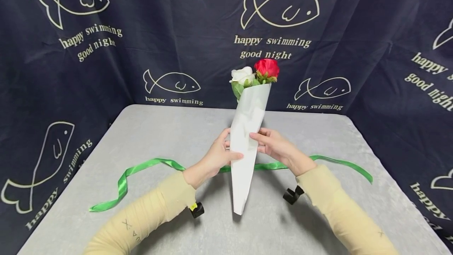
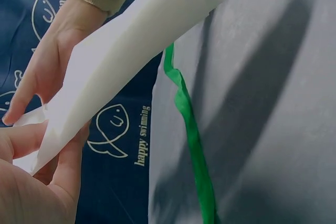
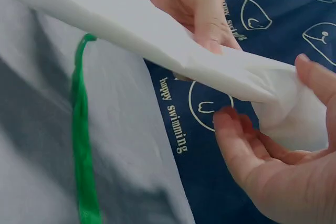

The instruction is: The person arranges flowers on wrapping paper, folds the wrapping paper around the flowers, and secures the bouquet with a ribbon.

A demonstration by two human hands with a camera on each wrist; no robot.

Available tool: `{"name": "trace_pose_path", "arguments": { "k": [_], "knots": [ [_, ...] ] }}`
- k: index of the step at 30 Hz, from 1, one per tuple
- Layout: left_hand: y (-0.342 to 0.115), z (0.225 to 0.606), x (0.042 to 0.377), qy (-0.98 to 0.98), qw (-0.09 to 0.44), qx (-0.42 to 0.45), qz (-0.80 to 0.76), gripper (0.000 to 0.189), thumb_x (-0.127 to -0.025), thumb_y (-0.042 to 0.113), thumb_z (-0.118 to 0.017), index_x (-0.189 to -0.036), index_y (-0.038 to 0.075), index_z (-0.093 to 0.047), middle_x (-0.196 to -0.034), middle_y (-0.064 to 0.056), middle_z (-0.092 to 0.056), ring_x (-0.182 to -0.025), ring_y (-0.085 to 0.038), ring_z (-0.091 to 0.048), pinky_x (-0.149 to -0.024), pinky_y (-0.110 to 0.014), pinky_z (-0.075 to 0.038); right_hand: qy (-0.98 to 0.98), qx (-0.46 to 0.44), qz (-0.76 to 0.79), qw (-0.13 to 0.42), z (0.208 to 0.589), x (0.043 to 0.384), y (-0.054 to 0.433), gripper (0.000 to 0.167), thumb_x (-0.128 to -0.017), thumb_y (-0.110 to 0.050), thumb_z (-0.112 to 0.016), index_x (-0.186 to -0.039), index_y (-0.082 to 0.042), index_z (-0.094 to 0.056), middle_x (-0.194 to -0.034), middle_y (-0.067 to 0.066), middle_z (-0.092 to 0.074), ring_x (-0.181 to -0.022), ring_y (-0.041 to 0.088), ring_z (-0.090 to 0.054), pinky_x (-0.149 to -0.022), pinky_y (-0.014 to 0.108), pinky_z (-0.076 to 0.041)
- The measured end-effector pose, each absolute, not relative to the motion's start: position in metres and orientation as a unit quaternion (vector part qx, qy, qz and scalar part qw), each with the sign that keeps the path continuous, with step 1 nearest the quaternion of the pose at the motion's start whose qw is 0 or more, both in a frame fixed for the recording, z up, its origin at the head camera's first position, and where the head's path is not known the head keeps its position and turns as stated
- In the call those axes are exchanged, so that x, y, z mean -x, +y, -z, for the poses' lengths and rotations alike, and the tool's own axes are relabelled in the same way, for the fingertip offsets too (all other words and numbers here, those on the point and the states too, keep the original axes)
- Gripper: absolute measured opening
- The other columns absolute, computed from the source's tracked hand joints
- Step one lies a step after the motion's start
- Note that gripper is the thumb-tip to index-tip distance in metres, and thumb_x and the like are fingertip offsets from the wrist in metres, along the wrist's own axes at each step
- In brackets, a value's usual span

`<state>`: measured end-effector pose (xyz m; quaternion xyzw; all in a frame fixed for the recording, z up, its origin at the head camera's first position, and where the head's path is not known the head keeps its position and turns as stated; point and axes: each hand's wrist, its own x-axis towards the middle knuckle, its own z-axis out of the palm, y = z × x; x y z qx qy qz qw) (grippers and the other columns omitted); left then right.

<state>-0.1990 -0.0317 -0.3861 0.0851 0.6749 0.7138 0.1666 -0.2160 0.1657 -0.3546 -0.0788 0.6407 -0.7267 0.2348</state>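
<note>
A bouquet wrapped in a white paper cone (image 1: 244, 145) is held up over the table, its narrow end pointing down toward the front. From its top stick out a white rose (image 1: 242, 76) and a red rose (image 1: 267, 68) with green leaves. My left hand (image 1: 214, 153) grips the cone from the left, thumb across the front and fingers behind. On the other side my right hand (image 1: 277, 147) holds it a little higher, its thumb (image 3: 315, 77) on the paper and the fingers curled round behind. The paper is creased near the right thumb in the right wrist view.
A long green ribbon (image 1: 141, 165) lies across the grey table (image 1: 170, 129), passing behind the bouquet and both wrists. Dark blue cloth (image 1: 212, 19) with fish drawings hangs around the back and sides. Black straps (image 1: 292, 196) show under the cream sleeves (image 1: 152, 211).
</note>
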Motion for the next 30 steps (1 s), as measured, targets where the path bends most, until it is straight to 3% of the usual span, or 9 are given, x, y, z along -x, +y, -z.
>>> {"name": "trace_pose_path", "arguments": {
  "k": [4,12,24,30],
  "knots": [
    [-0.032,0.385,0.198,0.681,0.165,-0.090,-0.708,0.073,-0.078,-0.011,-0.067,-0.136,0.024,-0.038,-0.107,-0.017,-0.063,-0.081,-0.022,-0.067,-0.064,-0.037,-0.056,0.623,0.085,0.738,0.244,0.347,0.223,0.169,0.027,-0.096,-0.011,-0.052,-0.118,0.001,-0.042,-0.096,0.002,-0.067,-0.088,0.013,-0.067,-0.080,0.029,-0.054],
    [-0.033,0.378,0.196,0.697,0.163,-0.117,-0.688,0.074,-0.078,-0.009,-0.068,-0.137,0.022,-0.038,-0.104,-0.018,-0.065,-0.082,-0.021,-0.067,-0.065,-0.037,-0.056,0.662,0.100,0.714,0.207,0.334,0.231,0.179,0.017,-0.091,-0.002,-0.055,-0.108,-0.001,-0.052,-0.090,0.000,-0.070,-0.080,0.013,-0.068,-0.074,0.028,-0.055],
    [-0.035,0.382,0.189,0.735,0.203,-0.095,-0.640,0.059,-0.083,0.012,-0.072,-0.133,0.013,-0.042,-0.093,-0.010,-0.069,-0.074,-0.016,-0.066,-0.066,-0.033,-0.055,0.728,0.102,0.658,0.164,0.328,0.240,0.178,0.039,-0.087,-0.001,-0.062,-0.123,0.005,-0.048,-0.098,-0.001,-0.067,-0.086,0.013,-0.067,-0.076,0.034,-0.056],
    [-0.037,0.394,0.179,0.716,0.242,-0.117,-0.644,0.052,-0.080,0.005,-0.073,-0.124,0.005,-0.046,-0.087,-0.008,-0.069,-0.073,-0.017,-0.067,-0.066,-0.035,-0.057,0.732,0.085,0.656,0.164,0.329,0.247,0.179,0.035,-0.088,-0.001,-0.061,-0.120,0.006,-0.049,-0.091,-0.002,-0.068,-0.080,0.013,-0.067,-0.072,0.031,-0.056]
  ]
}}
